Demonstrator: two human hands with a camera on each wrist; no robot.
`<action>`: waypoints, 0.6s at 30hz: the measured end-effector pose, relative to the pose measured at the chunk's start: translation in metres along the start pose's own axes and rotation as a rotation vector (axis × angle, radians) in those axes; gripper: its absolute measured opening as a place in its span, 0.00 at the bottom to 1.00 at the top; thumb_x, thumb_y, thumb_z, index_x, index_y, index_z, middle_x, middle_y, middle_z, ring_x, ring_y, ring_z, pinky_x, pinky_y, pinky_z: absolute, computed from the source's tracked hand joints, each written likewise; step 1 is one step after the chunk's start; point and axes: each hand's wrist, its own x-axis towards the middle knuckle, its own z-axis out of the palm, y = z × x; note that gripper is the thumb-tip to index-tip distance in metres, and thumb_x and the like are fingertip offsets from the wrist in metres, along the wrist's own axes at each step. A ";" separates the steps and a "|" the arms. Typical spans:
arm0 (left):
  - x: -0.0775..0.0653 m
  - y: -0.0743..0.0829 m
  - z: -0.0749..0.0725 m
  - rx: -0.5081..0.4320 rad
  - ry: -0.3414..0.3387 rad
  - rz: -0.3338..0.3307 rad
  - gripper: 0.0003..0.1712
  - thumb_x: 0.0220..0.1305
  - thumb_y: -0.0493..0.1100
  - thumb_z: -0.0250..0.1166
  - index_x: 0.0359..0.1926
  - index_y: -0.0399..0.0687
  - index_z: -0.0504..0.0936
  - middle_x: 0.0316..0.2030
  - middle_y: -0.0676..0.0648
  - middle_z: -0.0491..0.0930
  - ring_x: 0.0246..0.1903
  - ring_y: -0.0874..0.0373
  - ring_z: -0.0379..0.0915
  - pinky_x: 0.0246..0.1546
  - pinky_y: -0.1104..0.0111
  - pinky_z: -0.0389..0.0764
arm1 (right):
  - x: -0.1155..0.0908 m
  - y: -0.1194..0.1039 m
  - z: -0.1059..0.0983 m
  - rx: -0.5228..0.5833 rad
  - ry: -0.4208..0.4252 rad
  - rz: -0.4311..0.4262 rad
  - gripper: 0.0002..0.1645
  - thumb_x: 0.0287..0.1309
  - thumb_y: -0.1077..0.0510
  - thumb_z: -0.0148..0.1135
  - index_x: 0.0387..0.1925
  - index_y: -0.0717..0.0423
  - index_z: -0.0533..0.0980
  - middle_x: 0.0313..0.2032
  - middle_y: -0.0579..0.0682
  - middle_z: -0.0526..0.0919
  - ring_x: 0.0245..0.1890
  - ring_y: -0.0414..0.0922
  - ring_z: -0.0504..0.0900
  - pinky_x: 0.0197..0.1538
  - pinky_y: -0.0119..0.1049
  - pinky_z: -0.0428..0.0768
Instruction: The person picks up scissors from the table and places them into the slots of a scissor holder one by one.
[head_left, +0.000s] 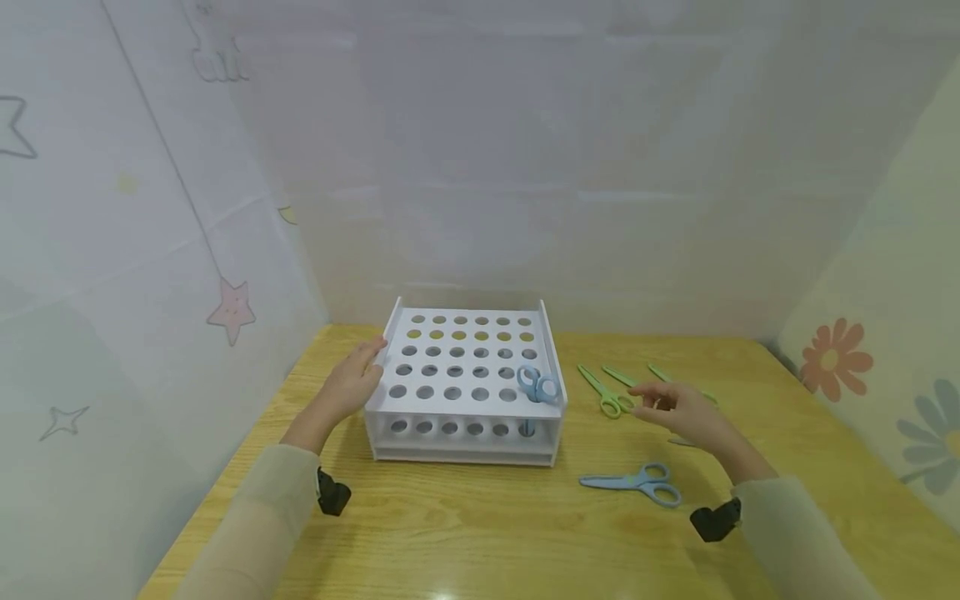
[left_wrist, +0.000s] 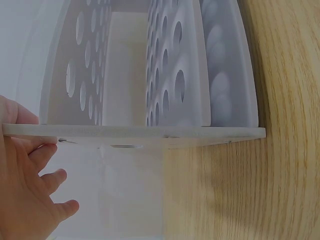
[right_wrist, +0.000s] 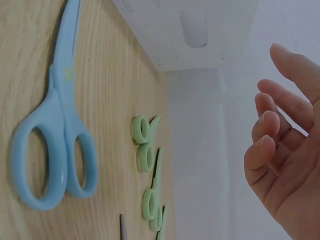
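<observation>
My left hand (head_left: 352,385) holds the left side panel of a white rack (head_left: 442,406) with rows of round holes. In the left wrist view, that panel (left_wrist: 135,131) passes between its digits. A pair of blue scissors (head_left: 546,388) stands in a front right hole, handles up and blades down through the lower tier. My right hand (head_left: 686,412) hovers over the table beside several green scissors (head_left: 611,406), fingers loosely bent and nothing between them. Nearer the front lie other blue scissors (head_left: 628,482), flat, blades toward the left.
The wooden table (head_left: 450,525) meets a pale cloth backdrop (head_left: 480,183) behind the rack. Patterned cloth hangs along both sides. A thin grey tip (head_left: 681,442) pokes out beneath my right hand, the rest of it hidden in the head view.
</observation>
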 end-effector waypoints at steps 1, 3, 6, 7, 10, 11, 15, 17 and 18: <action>0.000 0.000 0.000 0.000 -0.003 0.000 0.30 0.67 0.44 0.40 0.70 0.46 0.53 0.70 0.43 0.47 0.67 0.41 0.40 0.62 0.45 0.45 | -0.001 0.002 0.001 0.002 -0.001 0.004 0.27 0.58 0.53 0.60 0.55 0.66 0.71 0.29 0.51 0.72 0.21 0.42 0.67 0.21 0.34 0.67; -0.001 0.001 0.000 0.000 -0.006 -0.003 0.30 0.67 0.44 0.40 0.70 0.46 0.53 0.70 0.43 0.47 0.67 0.41 0.40 0.62 0.45 0.45 | -0.003 0.005 0.001 -0.002 0.006 0.013 0.28 0.58 0.51 0.60 0.55 0.65 0.71 0.30 0.50 0.73 0.22 0.43 0.68 0.21 0.34 0.67; -0.001 0.002 0.001 0.003 -0.004 -0.004 0.30 0.67 0.44 0.40 0.70 0.45 0.53 0.70 0.42 0.47 0.67 0.41 0.40 0.62 0.46 0.45 | -0.005 0.009 0.002 -0.022 0.013 0.007 0.27 0.57 0.51 0.60 0.55 0.63 0.72 0.31 0.50 0.73 0.22 0.43 0.68 0.20 0.34 0.67; -0.001 0.002 0.000 0.003 -0.003 -0.005 0.30 0.67 0.44 0.40 0.70 0.45 0.53 0.70 0.42 0.47 0.67 0.41 0.39 0.62 0.46 0.45 | -0.006 0.010 0.003 -0.027 0.016 0.006 0.27 0.57 0.51 0.60 0.55 0.62 0.72 0.31 0.50 0.73 0.22 0.43 0.68 0.19 0.34 0.67; -0.002 0.002 0.000 0.006 0.002 -0.005 0.30 0.67 0.44 0.40 0.70 0.44 0.54 0.69 0.42 0.47 0.67 0.42 0.38 0.62 0.46 0.44 | -0.007 0.014 0.004 -0.039 0.009 0.002 0.26 0.58 0.52 0.60 0.55 0.61 0.72 0.31 0.50 0.73 0.21 0.42 0.67 0.18 0.34 0.67; -0.002 0.002 0.000 0.005 0.003 -0.005 0.30 0.67 0.44 0.40 0.70 0.44 0.54 0.69 0.43 0.47 0.67 0.42 0.38 0.62 0.46 0.44 | -0.008 0.015 0.004 -0.041 0.007 0.003 0.25 0.58 0.52 0.60 0.54 0.60 0.73 0.31 0.50 0.73 0.21 0.41 0.67 0.18 0.34 0.68; -0.002 0.002 0.000 0.003 0.004 -0.001 0.30 0.67 0.44 0.40 0.70 0.44 0.54 0.69 0.43 0.48 0.67 0.42 0.38 0.62 0.47 0.44 | -0.011 0.021 0.006 -0.041 -0.001 -0.009 0.24 0.58 0.53 0.60 0.54 0.61 0.73 0.31 0.49 0.73 0.20 0.41 0.67 0.20 0.34 0.70; -0.001 0.002 0.000 0.003 0.005 -0.001 0.30 0.67 0.44 0.40 0.70 0.44 0.54 0.69 0.43 0.48 0.67 0.41 0.38 0.62 0.47 0.43 | -0.012 0.024 0.006 -0.035 -0.007 -0.013 0.24 0.58 0.53 0.60 0.54 0.61 0.73 0.31 0.50 0.73 0.19 0.41 0.66 0.20 0.33 0.69; -0.001 0.001 0.000 0.003 0.005 -0.001 0.30 0.67 0.44 0.40 0.70 0.44 0.54 0.69 0.43 0.48 0.67 0.41 0.38 0.62 0.47 0.44 | -0.013 0.025 0.006 -0.024 -0.010 -0.011 0.25 0.58 0.53 0.60 0.54 0.61 0.73 0.31 0.50 0.73 0.18 0.41 0.66 0.19 0.33 0.68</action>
